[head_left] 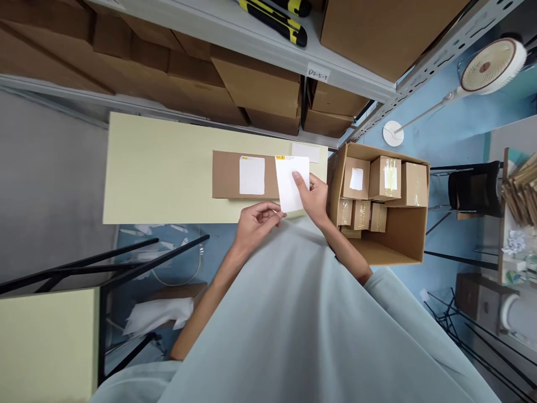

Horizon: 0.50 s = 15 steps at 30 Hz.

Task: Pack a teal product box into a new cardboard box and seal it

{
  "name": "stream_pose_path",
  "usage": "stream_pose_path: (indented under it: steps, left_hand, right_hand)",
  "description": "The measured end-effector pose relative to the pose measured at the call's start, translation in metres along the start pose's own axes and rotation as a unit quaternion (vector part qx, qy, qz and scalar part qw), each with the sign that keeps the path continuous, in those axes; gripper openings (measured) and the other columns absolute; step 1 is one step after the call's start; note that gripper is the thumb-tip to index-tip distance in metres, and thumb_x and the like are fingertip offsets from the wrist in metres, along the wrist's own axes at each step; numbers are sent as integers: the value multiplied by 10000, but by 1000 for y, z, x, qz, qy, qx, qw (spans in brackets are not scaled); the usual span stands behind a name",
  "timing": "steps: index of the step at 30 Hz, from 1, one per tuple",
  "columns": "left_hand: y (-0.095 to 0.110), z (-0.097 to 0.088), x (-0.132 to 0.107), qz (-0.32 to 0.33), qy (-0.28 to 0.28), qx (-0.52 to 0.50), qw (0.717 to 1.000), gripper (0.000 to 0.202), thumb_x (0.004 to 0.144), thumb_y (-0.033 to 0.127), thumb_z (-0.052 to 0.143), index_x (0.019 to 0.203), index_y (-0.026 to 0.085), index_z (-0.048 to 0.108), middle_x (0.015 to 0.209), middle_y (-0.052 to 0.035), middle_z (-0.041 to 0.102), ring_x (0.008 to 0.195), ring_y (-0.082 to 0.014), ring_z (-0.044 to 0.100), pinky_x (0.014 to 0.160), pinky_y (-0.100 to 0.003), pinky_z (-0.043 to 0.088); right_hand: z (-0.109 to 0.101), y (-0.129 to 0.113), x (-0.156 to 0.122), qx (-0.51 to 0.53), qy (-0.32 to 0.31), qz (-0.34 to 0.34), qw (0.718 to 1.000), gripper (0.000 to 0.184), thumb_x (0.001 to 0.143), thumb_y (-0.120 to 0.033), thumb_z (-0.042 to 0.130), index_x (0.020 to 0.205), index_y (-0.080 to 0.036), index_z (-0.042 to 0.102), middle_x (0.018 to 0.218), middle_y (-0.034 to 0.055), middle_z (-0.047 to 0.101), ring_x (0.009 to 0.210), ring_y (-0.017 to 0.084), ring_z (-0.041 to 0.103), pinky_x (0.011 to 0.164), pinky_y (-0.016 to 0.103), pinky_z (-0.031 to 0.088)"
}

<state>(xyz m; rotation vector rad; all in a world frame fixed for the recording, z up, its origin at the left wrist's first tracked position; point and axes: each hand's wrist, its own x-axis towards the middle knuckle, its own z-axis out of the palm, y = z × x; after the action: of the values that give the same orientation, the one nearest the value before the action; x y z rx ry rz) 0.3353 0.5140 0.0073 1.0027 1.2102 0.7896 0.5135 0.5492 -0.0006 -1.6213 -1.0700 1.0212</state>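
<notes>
My right hand (314, 197) grips a white label sheet (289, 184) by its right side, thumb on top. The sheet has a small yellow mark at its upper left corner. At the sheet's lower left corner, the fingers of my left hand (257, 225) are pinched together. Behind the sheet lies a flat brown cardboard box (226, 174) on the pale yellow table (159, 168). A white label (252, 176) is on top of the box, and the held sheet overlaps the box's right end.
Right of the table stands a large open carton (400, 240) with several small taped boxes in it. Above the table is a shelf (260, 53) bearing cartons and yellow-black cutters (277, 21). A white paper (305, 152) lies at the table's back edge. A fan (489, 66) stands far right.
</notes>
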Motion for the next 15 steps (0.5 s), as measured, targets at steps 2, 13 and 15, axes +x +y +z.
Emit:
stream_pose_path:
  steps: [2,13,15]
  left_hand:
    - [-1,1,1,11,-3,2,1000,249,759,419,880,827,206,771,676,-33,729,563,-170,679,494,-255,486]
    - [-3,3,7,42,13,16,999,154,808,367,831,800,231,760,666,-10,695,546,-154,657,490,-254,496]
    - [-4,2,9,48,22,27,998,151,820,367,814,809,229,753,684,-9,702,553,-151,661,497,-252,497]
  right_hand:
    - [-1,2,2,-11,-1,6,1000,751,949,-965,540,742,-247,462,706,-34,398,711,133,399,586,256,358]
    - [2,24,14,-71,-76,67,992,652,1071,-828,537,1095,-198,701,818,-2,616,797,172,602,679,254,485]
    - [0,29,15,-147,-118,59,980,606,1079,-750,621,1287,-188,706,951,24,705,835,181,660,748,275,527]
